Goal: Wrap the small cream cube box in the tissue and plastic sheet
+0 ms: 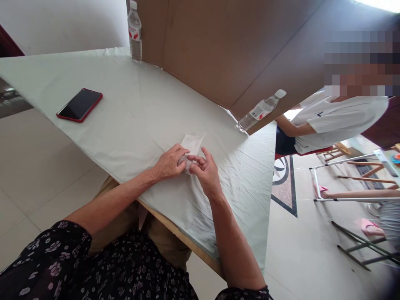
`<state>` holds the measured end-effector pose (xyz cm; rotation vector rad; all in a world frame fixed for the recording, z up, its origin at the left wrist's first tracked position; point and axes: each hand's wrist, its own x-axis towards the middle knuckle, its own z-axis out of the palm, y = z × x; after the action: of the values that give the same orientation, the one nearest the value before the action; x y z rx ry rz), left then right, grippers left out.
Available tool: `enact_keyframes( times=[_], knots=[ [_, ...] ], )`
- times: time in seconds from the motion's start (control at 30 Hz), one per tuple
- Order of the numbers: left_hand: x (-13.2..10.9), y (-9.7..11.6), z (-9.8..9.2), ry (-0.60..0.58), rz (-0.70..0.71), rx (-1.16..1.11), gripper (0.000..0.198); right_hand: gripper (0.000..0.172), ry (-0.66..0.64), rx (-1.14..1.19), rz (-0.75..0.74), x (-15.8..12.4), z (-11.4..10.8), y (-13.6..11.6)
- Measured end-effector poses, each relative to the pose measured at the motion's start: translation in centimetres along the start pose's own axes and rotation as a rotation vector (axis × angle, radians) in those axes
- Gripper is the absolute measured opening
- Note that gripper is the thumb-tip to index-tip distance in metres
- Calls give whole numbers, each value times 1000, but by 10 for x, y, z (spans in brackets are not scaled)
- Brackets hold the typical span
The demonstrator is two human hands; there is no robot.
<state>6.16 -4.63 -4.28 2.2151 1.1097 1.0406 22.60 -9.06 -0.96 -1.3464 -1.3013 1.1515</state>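
A thin, whitish, see-through sheet (191, 143), tissue or plastic film, lies on the covered table near its front edge. Its far part is spread flat, while the near part is crumpled between my hands. My left hand (170, 162) rests on the table with its fingers curled down on the left side of the crumpled part. From the right, my right hand (204, 168) pinches at the same part with thumb and fingertips, the other fingers loosely bent and raised. The fingertips partly hide the crumpled bit.
A red-cased phone (80, 105) lies at the left of the pale tablecloth (125, 116). Water bottles stand against a brown cardboard panel (212, 46): one bottle (134, 33) at back left, another bottle (261, 111) at right. Beyond the panel sits a person in a white shirt (337, 118).
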Motion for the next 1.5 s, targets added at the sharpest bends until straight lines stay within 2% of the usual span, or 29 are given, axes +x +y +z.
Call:
enact_keyframes(
  times=[0.2, 0.27, 0.37, 0.43, 0.53, 0.7, 0.8, 1.03, 1.3, 1.5],
  knots=[
    [0, -1, -7, -40, -95, -255, 51, 80, -37, -308, -152, -1, 2, 6],
    [1, 1, -7, -26, -117, -279, 46, 79, -39, -417, -194, -1, 4, 3],
    [3, 5, -2, 20, -157, -184, 34, 80, -59, -499, -236, 0, 3, 0],
    [5, 7, 2, 38, -176, -121, 31, 80, -102, -484, -250, 2, -1, 0],
    [6, 9, 5, 34, -176, -87, 32, 76, -159, -335, -238, 6, -10, 3],
    [4, 11, 5, 21, -164, -14, 32, 55, 65, -166, -194, 17, -25, 5],
    [4, 13, 3, 8, -155, 19, 36, 53, 109, -177, -191, 23, -27, 7],
    [7, 11, 4, -54, -121, 54, 44, 58, 116, -282, -272, 36, -20, 20],
    [4, 13, 3, -60, -68, 47, 53, 60, 39, -392, -293, 57, -21, 26],
    [3, 10, 5, -111, -43, 133, 45, 57, 26, -442, -279, 66, -21, 30]
  ],
)
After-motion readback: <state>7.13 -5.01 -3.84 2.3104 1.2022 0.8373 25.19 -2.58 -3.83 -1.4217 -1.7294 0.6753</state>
